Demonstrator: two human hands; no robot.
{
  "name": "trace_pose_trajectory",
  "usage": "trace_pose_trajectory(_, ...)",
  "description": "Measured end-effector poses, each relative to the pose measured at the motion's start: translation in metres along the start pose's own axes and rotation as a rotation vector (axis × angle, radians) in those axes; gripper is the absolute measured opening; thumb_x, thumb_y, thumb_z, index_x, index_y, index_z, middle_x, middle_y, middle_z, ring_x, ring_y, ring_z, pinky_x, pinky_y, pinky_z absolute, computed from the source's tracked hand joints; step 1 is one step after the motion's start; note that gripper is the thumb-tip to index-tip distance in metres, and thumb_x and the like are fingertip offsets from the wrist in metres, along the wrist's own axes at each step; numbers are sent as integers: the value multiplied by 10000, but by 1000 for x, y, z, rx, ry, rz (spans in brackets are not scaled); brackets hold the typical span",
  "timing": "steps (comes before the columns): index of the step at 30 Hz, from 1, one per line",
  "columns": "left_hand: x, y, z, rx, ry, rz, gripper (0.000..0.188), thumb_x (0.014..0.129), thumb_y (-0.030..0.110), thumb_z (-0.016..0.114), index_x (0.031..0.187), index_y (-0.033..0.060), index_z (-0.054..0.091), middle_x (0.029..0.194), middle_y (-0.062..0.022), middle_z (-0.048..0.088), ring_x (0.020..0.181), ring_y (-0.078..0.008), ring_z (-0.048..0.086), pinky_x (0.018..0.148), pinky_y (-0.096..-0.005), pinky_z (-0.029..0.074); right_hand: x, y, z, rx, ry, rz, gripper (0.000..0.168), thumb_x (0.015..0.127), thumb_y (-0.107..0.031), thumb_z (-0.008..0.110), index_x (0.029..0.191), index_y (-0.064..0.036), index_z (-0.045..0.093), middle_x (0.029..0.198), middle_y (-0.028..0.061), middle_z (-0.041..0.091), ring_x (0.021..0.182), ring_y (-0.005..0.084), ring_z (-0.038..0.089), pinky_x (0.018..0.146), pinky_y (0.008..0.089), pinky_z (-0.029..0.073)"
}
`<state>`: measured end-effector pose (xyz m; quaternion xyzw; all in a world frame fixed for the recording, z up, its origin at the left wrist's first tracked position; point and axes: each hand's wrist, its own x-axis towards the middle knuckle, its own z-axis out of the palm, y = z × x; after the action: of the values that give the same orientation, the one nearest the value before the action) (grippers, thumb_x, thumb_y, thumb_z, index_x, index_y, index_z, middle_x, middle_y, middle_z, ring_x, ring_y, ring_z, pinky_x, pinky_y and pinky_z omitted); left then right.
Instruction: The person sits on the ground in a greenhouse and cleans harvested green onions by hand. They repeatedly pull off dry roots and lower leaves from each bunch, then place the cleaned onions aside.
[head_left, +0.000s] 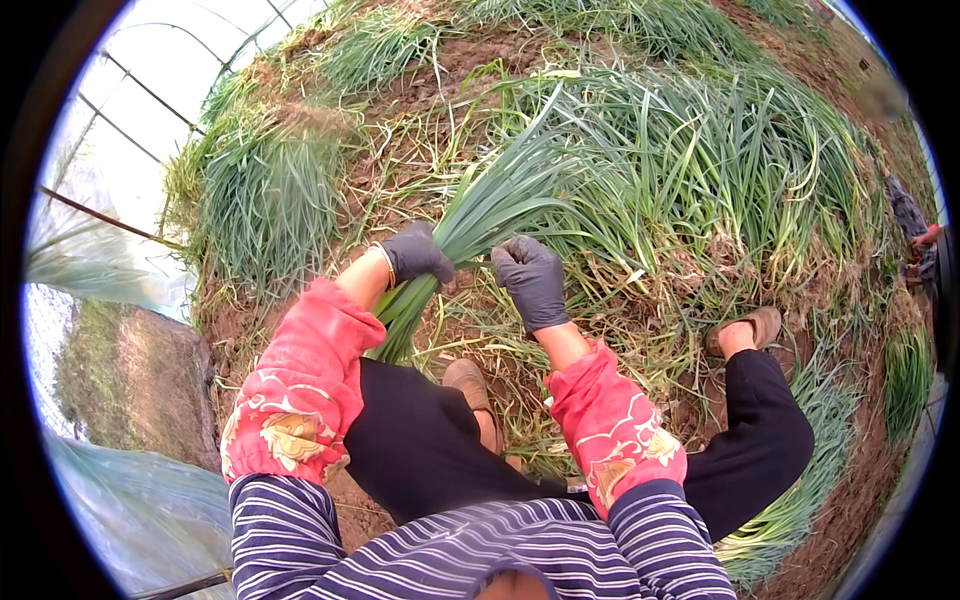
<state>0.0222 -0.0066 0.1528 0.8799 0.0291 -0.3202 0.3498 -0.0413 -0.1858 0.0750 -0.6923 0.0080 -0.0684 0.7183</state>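
Note:
My left hand (420, 253), in a dark glove, is closed around a bunch of long flat green leaves (495, 202), likely garlic chives or a similar leafy crop. The bunch slants, its blue-green part reaching up and right, the other end hanging below the hand by my knee. Just right of the bunch is my right hand (529, 281), also gloved, with its fingers curled in; whether it pinches a thin leaf cannot be told. Beyond it lies a wide pile of the same leaves (705, 165), with pale stems and dry roots towards me.
Another leaf heap (270, 195) lies at the left, and more leaves (802, 450) lie beside my right leg. Loose leaves litter the brown soil (442, 67). Plastic sheeting (142, 510) and metal framing (112, 220) border the left side. A person's arm (928, 236) shows at the far right.

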Motion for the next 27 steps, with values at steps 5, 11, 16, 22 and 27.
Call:
trace_pose_trajectory(5, -2, 8, 2, -3, -36, 12, 394, 509, 50, 728, 871, -56, 614, 683, -138, 635, 547, -203, 618, 506, -315, 508, 5, -5, 7, 255, 175, 86, 126, 846, -98, 619, 904, 11, 643, 637, 26, 606, 515, 62, 515, 466, 192, 396)
trace_pose_trajectory(11, 2, 6, 4, 147, 30, 66, 427, 519, 39, 728, 921, -36, 602, 698, -129, 631, 551, -201, 620, 507, -314, 508, 13, -16, 4, 407, 51, 313, 145, 841, -145, 642, 815, -4, 618, 597, 58, 604, 426, 83, 490, 409, 196, 386)
trace_pose_trajectory(16, 16, -12, 3, 193, 72, 52, 431, 532, 58, 733, 931, -35, 600, 704, -133, 636, 549, -202, 621, 508, -319, 509, -12, -2, 2, -143, -20, -43, 122, 849, -136, 596, 799, -27, 619, 594, 56, 610, 470, 147, 561, 448, 271, 446)
trace_pose_trajectory(22, -3, 3, 5, 332, 183, 190, 522, 526, 96, 739, 1007, -27, 579, 765, -166, 645, 663, -243, 633, 646, -333, 509, 0, 17, -42, -774, 157, -161, 162, 806, -191, 574, 917, -81, 615, 789, 141, 643, 735, 324, 627, 643, 388, 497)
trace_pose_trajectory(27, -6, 2, 6, 425, 175, 257, 575, 525, 118, 737, 1060, -1, 560, 850, -181, 644, 780, -288, 627, 750, -342, 491, 21, -11, -40, -257, 246, -304, 200, 816, -174, 568, 980, -62, 592, 898, 139, 651, 823, 301, 631, 716, 367, 492)
